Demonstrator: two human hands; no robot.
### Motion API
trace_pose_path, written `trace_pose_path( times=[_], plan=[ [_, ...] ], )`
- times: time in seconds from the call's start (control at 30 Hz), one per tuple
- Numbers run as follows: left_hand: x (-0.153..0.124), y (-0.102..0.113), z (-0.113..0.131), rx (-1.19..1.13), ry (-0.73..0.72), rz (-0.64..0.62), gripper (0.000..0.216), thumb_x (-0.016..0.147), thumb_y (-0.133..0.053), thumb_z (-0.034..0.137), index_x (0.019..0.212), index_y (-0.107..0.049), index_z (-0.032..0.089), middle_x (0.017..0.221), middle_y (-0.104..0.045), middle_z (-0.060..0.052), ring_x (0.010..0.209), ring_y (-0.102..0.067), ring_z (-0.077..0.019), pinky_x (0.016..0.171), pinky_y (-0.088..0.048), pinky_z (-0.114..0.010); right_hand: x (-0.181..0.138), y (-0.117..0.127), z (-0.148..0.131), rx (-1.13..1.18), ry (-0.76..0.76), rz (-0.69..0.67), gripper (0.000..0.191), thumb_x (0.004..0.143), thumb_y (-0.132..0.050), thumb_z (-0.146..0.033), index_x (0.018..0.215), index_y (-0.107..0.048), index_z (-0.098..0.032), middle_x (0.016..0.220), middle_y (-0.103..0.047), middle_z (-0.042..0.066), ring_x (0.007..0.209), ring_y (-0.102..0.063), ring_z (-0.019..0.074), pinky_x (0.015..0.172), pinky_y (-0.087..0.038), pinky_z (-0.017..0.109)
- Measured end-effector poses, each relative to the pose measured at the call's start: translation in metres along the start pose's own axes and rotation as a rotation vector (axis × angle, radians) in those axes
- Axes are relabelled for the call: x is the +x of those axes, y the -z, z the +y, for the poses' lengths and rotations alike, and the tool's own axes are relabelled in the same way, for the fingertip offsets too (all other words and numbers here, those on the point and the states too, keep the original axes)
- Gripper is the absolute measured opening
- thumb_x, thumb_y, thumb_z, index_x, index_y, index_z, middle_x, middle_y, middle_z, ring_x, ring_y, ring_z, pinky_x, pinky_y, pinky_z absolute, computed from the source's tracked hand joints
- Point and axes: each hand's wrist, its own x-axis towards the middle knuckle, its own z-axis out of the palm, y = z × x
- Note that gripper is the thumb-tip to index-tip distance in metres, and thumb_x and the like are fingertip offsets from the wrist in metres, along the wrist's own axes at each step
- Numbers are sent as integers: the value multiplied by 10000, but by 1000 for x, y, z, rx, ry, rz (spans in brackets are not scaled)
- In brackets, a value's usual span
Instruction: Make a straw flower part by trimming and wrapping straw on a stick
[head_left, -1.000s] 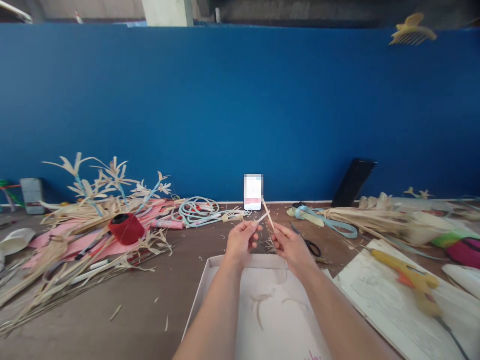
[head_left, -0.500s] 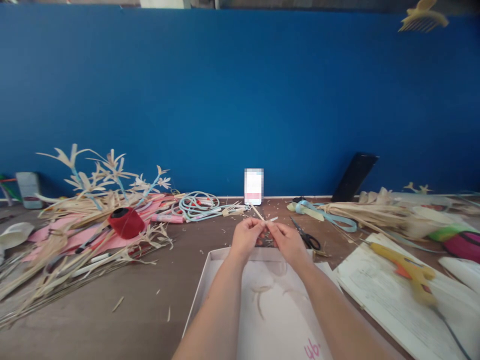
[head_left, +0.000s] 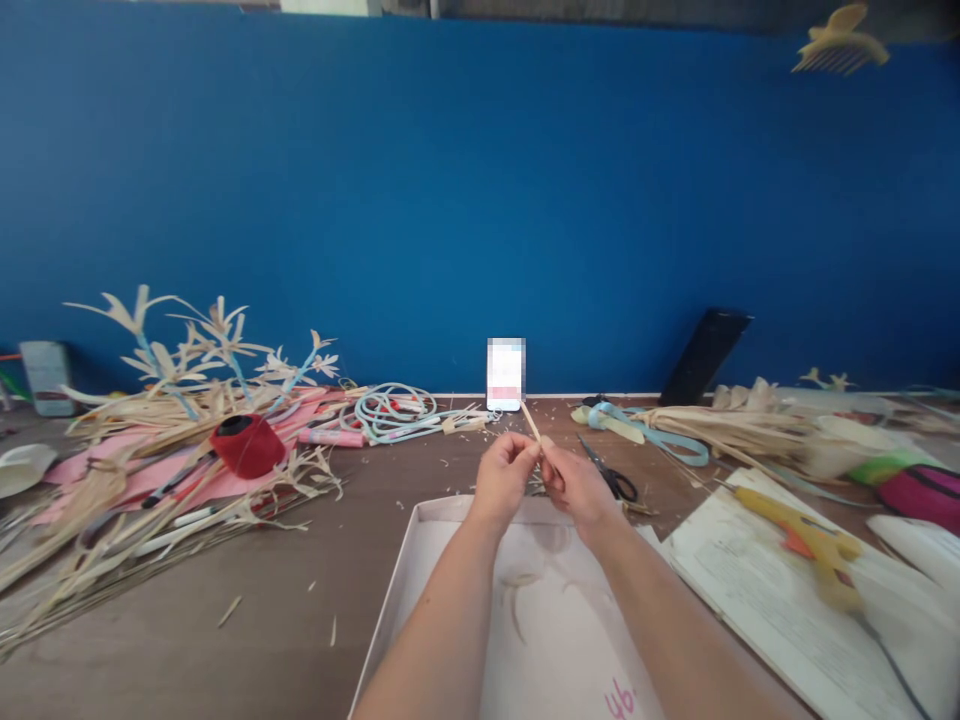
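Observation:
My left hand and my right hand meet above the far edge of a shallow white box. Both are closed in a pinch on a thin pale strip, which looks like dried leaf or straw and points up and away toward the phone. Its lower end is hidden by my fingers. A few curled pale scraps lie in the box. Just right of my right hand are black scissors on the brown table.
A lit phone leans on the blue wall. Pale flowers, dried strips and a red spool crowd the left. Light-blue cord lies coiled behind. A yellow glue gun rests on papers at right.
My hands have drawn closer together, and my right hand has turned. The strip now stands steeper; a white end that stuck out to the right no longer shows. The view shifted slightly.

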Motion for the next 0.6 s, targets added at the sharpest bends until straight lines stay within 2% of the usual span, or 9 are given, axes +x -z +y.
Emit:
trace_pose_path(
  times=[0.17, 0.27, 0.37, 0.43, 0.5, 0.53, 0.6],
  plan=[
    [0, 1, 4, 50, -23, 38, 192, 725, -573, 341, 719, -536, 153, 632, -517, 23, 593, -439, -83, 600, -344, -205, -1, 6, -7, 252, -74, -79, 424, 733, -559, -506, 510, -397, -184, 406, -219, -101, 328, -117, 30, 308, -63, 179],
    [2, 7, 3, 97, -1, 82, 185, 721, -566, 339, 707, -540, 156, 622, -513, 24, 578, -424, -84, 580, -328, -205, 3, 18, -12, 390, -86, -51, 402, 733, -578, -463, 515, -386, -185, 419, -224, -101, 330, -121, 28, 287, -87, 163],
    [5, 14, -1, 101, 30, 154, 182, 720, -563, 338, 698, -542, 158, 631, -525, 22, 587, -432, -85, 589, -329, -205, 8, 29, -13, 506, -23, 36, 351, 723, -600, -425, 545, -415, -186, 441, -252, -95, 337, -160, 31, 279, -131, 151],
    [6, 16, -1, 75, 53, 174, 185, 714, -574, 338, 695, -548, 156, 630, -532, 23, 584, -437, -80, 593, -330, -203, 11, 31, -10, 472, -16, 99, 291, 718, -609, -398, 584, -470, -180, 461, -296, -86, 343, -193, 28, 284, -146, 144],
    [6, 14, -1, 4, 80, 154, 196, 702, -594, 344, 697, -552, 153, 621, -538, 25, 573, -443, -73, 591, -335, -199, 12, 27, -5, 355, -59, 104, 176, 708, -616, -337, 686, -551, -175, 491, -357, -73, 352, -226, 24, 297, -135, 137],
    [6, 13, 0, -46, 94, 136, 203, 693, -606, 348, 703, -552, 152, 621, -542, 26, 566, -446, -69, 586, -338, -197, 12, 24, -1, 285, -81, 75, 143, 698, -619, -303, 759, -582, -180, 512, -393, -64, 360, -246, 24, 307, -124, 135],
    [4, 10, 2, -134, 119, 104, 220, 678, -625, 353, 713, -550, 150, 632, -554, 22, 557, -454, -63, 574, -343, -192, 10, 17, 4, 173, -89, -15, 211, 682, -616, -267, 880, -605, -197, 567, -460, -43, 389, -299, 34, 326, -118, 138]
  ],
)
